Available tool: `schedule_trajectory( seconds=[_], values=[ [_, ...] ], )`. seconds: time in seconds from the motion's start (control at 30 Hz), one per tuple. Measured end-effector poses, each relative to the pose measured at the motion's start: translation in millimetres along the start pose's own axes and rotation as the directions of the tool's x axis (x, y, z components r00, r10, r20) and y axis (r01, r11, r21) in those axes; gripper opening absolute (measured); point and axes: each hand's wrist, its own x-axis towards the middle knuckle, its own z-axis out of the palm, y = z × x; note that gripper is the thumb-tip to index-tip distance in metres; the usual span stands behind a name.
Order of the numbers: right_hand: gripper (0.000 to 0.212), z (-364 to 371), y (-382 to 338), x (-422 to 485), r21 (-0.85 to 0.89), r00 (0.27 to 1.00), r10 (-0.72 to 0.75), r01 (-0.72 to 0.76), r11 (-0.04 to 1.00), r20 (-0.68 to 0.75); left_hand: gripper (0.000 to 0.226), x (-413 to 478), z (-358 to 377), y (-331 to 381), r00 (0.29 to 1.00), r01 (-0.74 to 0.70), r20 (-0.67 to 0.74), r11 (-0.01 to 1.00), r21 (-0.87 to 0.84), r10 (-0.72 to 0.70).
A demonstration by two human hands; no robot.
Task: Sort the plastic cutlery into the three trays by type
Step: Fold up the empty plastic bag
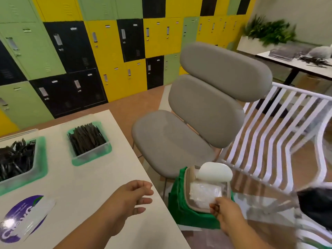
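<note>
The black cutlery (88, 139) lies in two clear trays at the left of the frame. One tray (93, 155), left of centre, holds long flat pieces that read as knives. The other tray (36, 164), cut by the left edge, holds a tangled heap, probably forks. Both stand on the white table (100, 177). The third tray is not in view.

The left hand (133, 198) hovers over the table's right edge with its fingers loosely curled, holding nothing. At lower right, the right hand (228, 214) pinches the near edge of a clear packet (204, 193). The packet lies in a beige box (188, 178) with its white lid (214, 172) raised. The box sits in a green bag (179, 209) on the floor beside a grey chair (206, 105).

Probable faults from this position:

- **Slip:** The pinch takes only one edge of thin film, so the packet can slide free or tear when lifted.
- **Tipping:** The box rests on soft fabric. A sideways pull can tilt it and spill the contents onto the floor.
- **Lid:** The raised lid can drop onto the fingers if the box is jolted.
- **Overfill:** Both trays look heaped, so added pieces can slide over the rim.
- **Mis-sorting:** The packet's contents cannot be made out (white or clear material only). Confirm the type before placing anything.
</note>
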Motion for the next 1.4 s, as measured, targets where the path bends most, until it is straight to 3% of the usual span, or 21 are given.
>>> schedule_trajectory(
  seconds=[0.17, 0.23, 0.37, 0.57, 0.67, 0.83, 1.17, 1.4],
  values=[
    [0.034, -6.6, 4.2, 49.9, -0.012, 0.990, 0.045, -0.047, 0.999, -0.130, 0.019, 16.5, 14.8, 2.4, 0.999, 0.020, -0.032, 0.997, 0.072, -0.018],
    [0.034, -6.7, 5.5, 63.6, -0.011, 0.983, 0.017, -0.020, 1.000, -0.184, 0.019, 19.9, 16.0, 0.4, 0.999, 0.023, -0.032, 0.996, 0.083, -0.020],
    [0.025, -3.6, 7.2, 83.1, 0.015, 0.966, -0.030, 0.035, 0.999, -0.255, 0.042, 23.7, 14.8, -4.8, 0.998, 0.039, -0.048, 0.992, 0.117, -0.033],
    [0.011, 7.1, 15.8, 113.0, -0.003, 0.975, 0.032, -0.033, 0.999, -0.219, 0.030, 34.3, 10.7, -11.8, 0.993, 0.071, -0.100, 0.989, 0.129, -0.059],
    [0.028, 11.6, 17.7, 117.5, -0.144, 0.969, -0.006, -0.030, 0.989, -0.247, 0.022, 37.2, 8.4, -13.7, 0.990, 0.085, -0.122, 0.988, 0.132, -0.068],
    [0.035, 19.1, 19.6, 99.2, -0.234, 0.944, -0.142, 0.072, 0.970, -0.298, 0.014, 40.8, 7.0, -14.0, 0.986, 0.102, -0.141, 0.986, 0.131, -0.084],
    [0.077, 27.4, 28.7, 77.5, -0.128, 0.922, -0.291, 0.266, 0.955, -0.255, 0.016, 34.4, 2.5, -11.2, 0.989, 0.068, -0.136, 0.991, 0.119, -0.052],
    [0.084, 25.4, 27.2, 74.9, -0.036, 0.938, -0.297, 0.295, 0.955, -0.179, 0.016, 31.6, -3.2, -13.4, 0.987, 0.088, -0.148, 0.990, 0.111, -0.071]
  ],
)
